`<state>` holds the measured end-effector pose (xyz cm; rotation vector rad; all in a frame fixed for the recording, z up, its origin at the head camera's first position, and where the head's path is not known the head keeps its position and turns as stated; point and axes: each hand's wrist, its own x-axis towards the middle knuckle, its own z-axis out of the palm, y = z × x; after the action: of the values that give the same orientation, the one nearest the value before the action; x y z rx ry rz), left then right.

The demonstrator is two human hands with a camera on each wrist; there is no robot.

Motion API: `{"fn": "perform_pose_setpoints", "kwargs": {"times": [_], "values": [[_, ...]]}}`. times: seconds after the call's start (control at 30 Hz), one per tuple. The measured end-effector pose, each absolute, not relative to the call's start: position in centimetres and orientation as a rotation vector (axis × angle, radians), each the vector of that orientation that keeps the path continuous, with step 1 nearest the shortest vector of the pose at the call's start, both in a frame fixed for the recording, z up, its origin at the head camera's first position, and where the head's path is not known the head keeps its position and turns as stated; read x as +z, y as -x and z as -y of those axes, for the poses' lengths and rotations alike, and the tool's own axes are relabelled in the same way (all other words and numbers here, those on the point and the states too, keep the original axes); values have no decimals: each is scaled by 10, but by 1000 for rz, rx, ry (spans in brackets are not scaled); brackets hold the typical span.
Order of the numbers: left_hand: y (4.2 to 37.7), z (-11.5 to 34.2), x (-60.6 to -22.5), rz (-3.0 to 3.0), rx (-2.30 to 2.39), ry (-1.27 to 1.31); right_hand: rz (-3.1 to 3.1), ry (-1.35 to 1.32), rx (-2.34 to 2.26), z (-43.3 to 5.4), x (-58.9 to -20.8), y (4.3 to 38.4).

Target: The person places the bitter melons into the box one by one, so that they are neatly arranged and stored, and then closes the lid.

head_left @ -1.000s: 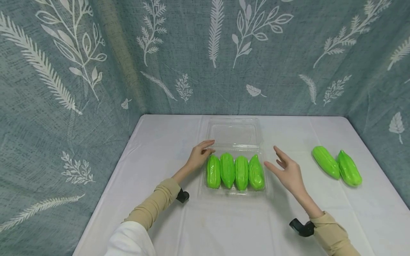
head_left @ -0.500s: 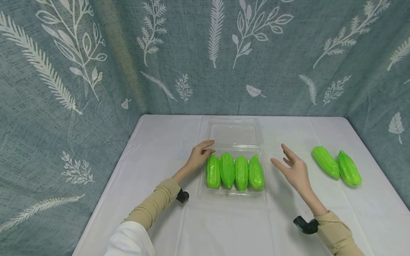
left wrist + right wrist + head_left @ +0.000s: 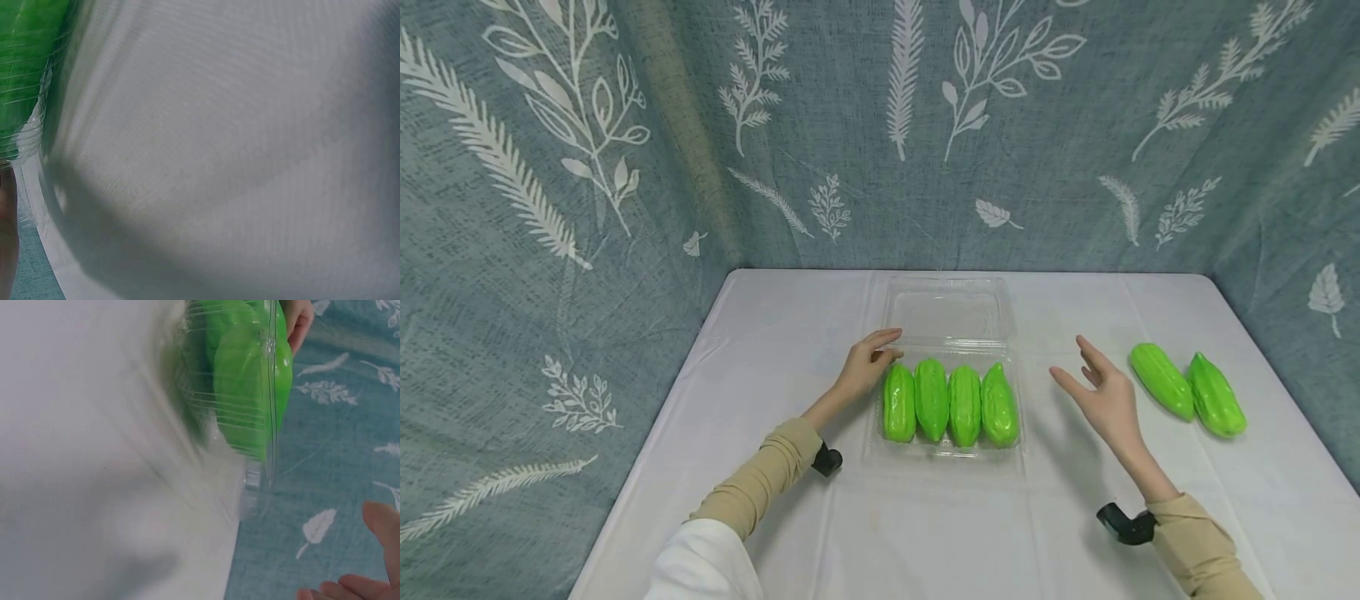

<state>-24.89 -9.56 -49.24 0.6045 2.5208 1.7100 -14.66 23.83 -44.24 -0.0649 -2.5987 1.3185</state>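
Note:
A clear plastic clamshell container (image 3: 951, 454) lies with its lid (image 3: 951, 310) folded back toward the curtain. Its base holds a row of several glossy green ridged gourd-like vegetables (image 3: 965, 406), side by side. At the left rear corner of the base, near the hinge, rests my left hand (image 3: 863, 367), fingers reaching over the edge. My right hand (image 3: 1108, 404) hovers right of the container, thumb and fingers spread with nothing between them. Farther right, two similar vegetables, one blunt (image 3: 1161, 381) and one with a pointed tip (image 3: 1217, 396), lie on the table close together.
A white cloth covers the table (image 3: 925, 533). Grey-green curtains (image 3: 865, 108) with white leaf prints rise behind it and along both sides. Black wrist cameras (image 3: 1127, 525) sit under the sleeves.
My right hand has moved rightward from beside the container toward the two loose vegetables, fingers still spread. The left hand, container and vegetables have stayed in place.

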Motion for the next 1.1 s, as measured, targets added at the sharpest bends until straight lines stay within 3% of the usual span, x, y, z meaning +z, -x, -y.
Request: {"fn": "perform_pose_setpoints", "kwargs": {"times": [0.43, 0.77, 1.1], "values": [[230, 95, -458, -2505, 1668, -637, 2556, 109, 1338, -247, -444, 151], [234, 96, -460, -2482, 1692, -626, 2539, 202, 1388, -260, -442, 154], [251, 97, -490, -2518, 1720, -625, 2539, 286, 1316, -272, -445, 156]]}}
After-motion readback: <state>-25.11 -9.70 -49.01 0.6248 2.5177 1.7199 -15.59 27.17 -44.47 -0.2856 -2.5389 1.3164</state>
